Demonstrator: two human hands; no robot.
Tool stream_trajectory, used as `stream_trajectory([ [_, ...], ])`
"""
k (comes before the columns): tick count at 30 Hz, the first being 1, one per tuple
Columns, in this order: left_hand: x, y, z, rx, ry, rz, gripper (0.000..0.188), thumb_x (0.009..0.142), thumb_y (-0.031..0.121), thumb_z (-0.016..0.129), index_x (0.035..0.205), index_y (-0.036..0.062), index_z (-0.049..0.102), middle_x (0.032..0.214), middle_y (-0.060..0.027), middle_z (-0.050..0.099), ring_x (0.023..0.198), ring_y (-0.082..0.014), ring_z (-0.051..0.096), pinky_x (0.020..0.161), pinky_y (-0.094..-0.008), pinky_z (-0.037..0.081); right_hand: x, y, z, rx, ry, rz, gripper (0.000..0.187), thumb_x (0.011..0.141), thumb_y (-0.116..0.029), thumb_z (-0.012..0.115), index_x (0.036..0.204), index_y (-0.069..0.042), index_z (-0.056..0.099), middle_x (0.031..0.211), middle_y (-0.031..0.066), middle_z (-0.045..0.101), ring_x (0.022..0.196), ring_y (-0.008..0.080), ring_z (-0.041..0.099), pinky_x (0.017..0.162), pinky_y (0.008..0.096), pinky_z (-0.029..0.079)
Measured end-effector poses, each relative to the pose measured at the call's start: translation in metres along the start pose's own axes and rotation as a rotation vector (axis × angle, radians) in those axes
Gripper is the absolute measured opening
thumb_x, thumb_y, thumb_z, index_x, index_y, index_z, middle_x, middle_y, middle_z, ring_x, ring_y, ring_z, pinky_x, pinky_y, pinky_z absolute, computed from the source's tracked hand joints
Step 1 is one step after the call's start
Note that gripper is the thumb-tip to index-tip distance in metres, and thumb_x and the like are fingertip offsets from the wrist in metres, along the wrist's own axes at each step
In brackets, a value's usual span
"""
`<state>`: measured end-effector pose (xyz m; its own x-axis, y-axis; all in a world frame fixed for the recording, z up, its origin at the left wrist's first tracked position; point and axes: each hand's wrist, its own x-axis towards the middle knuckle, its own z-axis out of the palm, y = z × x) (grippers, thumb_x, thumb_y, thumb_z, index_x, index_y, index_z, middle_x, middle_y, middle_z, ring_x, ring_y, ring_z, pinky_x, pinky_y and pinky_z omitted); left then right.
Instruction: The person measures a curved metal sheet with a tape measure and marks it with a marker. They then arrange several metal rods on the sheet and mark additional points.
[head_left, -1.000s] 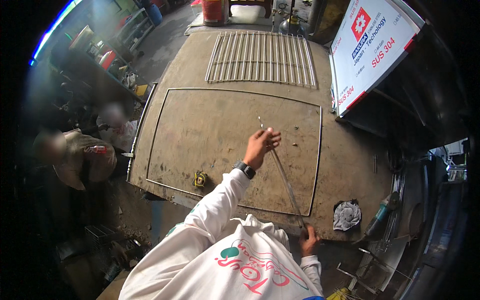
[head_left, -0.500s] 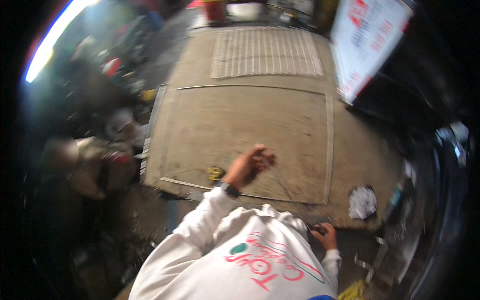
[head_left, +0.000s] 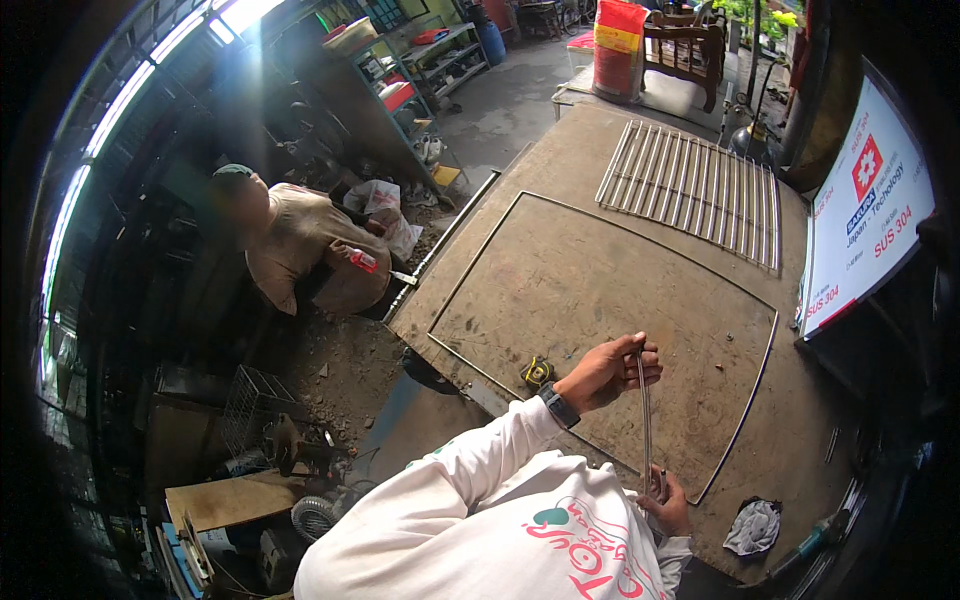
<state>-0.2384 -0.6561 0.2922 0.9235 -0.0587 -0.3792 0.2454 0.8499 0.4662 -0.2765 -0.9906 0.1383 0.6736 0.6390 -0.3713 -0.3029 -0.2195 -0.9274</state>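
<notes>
My left hand (head_left: 610, 373) pinches the upper end of a thin metal rod (head_left: 645, 420) between thumb and fingers, above the table. Lower down, near the table's front edge, my right hand (head_left: 668, 506) is closed around the rod's other end; a second short rod end seems to stick up there, but I cannot tell if it is separate. Beneath my hands lies a large rectangular frame of thin metal rod (head_left: 610, 208), flat on the brown table (head_left: 560, 270). A yellow and black tape measure (head_left: 537, 373) sits beside my left wrist.
A grille of parallel metal rods (head_left: 695, 190) lies at the table's far end, near a red and yellow sack (head_left: 620, 50). A white printed panel (head_left: 868, 215) leans at right. A crumpled white cloth (head_left: 752, 527) is at front right. Another person (head_left: 310, 235) is low at left.
My view has turned, and the blur is gone. My right hand has come from beside my body to the rod's lower end, while my left hand still holds the upper part.
</notes>
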Motion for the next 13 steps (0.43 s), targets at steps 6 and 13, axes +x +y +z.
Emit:
stream_trajectory([
  [6, 0.006, -0.008, -0.022, -0.080, 0.122, 0.044, 0.027, 0.104, 0.032, 0.055, 0.105, 0.0054, 0.061, 0.099, -0.0049, 0.071, 0.095, -0.0223, 0.070, 0.094, -0.0366, 0.056, -0.011, -0.005, 0.013, -0.108, 0.236, -0.091, 0.036, 0.077, -0.022, 0.085, 0.101, 0.000, 0.070, 0.090, 0.0051, 0.064, 0.079, 0.0143, 0.059, 0.075, 0.0293, 0.048],
  [13, 0.004, -0.010, -0.028, 0.398, 0.206, 0.016, 0.039, 0.102, 0.040, 0.059, 0.116, 0.0041, 0.059, 0.103, -0.0067, 0.071, 0.100, -0.0220, 0.069, 0.097, -0.0378, 0.054, -0.032, -0.001, -0.008, -0.205, 0.350, -0.220, 0.034, 0.075, -0.019, 0.086, 0.100, -0.001, 0.071, 0.082, 0.0029, 0.061, 0.071, 0.0133, 0.053, 0.066, 0.0286, 0.043],
])
